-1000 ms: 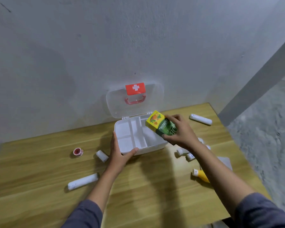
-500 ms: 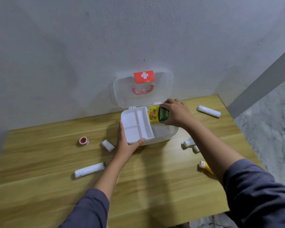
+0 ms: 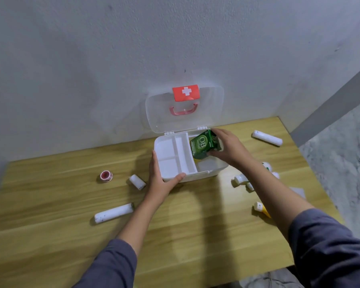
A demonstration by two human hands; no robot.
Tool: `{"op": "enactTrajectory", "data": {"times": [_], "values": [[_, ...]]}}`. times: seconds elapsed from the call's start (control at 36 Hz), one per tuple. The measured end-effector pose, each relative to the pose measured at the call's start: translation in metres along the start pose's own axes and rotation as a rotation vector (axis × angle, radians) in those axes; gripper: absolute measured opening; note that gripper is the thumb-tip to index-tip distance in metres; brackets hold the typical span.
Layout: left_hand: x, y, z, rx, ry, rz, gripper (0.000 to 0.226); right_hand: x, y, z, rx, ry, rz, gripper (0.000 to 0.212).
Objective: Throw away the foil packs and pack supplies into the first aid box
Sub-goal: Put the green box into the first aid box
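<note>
First aid box (image 3: 206, 175) open at back centre of table (image 3: 195, 235), lid against wall.
Carton (image 3: 205, 146) tilted in box's right compartment, divided tray left of it. Tape roll (image 3: 106, 176), two rolls left of box; bottles (image 3: 242, 180), tube (image 3: 261, 208) right.

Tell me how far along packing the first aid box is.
Early. Done: the box is open; no foil packs in view. In hand: right hand lowers the green carton in while left hand steadies the box. Left: rolls, tape, bottles and tube on the table.
</note>
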State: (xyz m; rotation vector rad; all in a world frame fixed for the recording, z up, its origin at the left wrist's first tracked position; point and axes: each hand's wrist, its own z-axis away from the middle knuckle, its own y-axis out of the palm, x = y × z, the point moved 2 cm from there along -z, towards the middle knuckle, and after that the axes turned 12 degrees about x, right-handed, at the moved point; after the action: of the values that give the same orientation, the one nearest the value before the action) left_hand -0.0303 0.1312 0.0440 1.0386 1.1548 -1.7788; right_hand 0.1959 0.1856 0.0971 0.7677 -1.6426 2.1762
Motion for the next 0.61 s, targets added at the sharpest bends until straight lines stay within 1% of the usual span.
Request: {"op": "enactTrajectory", "data": {"times": [0.11, 0.22, 0.31, 0.39, 0.44, 0.56, 0.61], "values": [[0.001, 0.000, 0.000, -0.004, 0.007, 0.000, 0.111, 0.006, 0.014, -0.008, 0.046, -0.061, -0.008, 0.067], [0.001, 0.001, -0.001, -0.007, 0.003, -0.001, 0.110, 0.004, 0.026, -0.011, 0.006, -0.004, -0.037, 0.064], [0.002, 0.001, -0.002, -0.008, 0.006, 0.005, 0.111, -0.001, 0.033, -0.014, -0.037, 0.048, -0.035, 0.049], [0.004, 0.001, -0.002, -0.007, 0.010, 0.006, 0.110, -0.002, 0.037, -0.022, -0.003, 0.093, 0.010, 0.031], [0.004, 0.000, -0.002, -0.007, 0.015, 0.009, 0.110, -0.001, 0.038, -0.028, 0.024, 0.140, -0.011, 0.029], [0.004, 0.000, -0.002, -0.009, 0.024, 0.008, 0.110, -0.002, 0.045, -0.034, 0.009, 0.213, -0.118, 0.025], [0.004, 0.000, -0.002, -0.007, 0.026, 0.010, 0.110, -0.001, 0.051, -0.034, 0.021, 0.240, -0.164, 0.027]]}}
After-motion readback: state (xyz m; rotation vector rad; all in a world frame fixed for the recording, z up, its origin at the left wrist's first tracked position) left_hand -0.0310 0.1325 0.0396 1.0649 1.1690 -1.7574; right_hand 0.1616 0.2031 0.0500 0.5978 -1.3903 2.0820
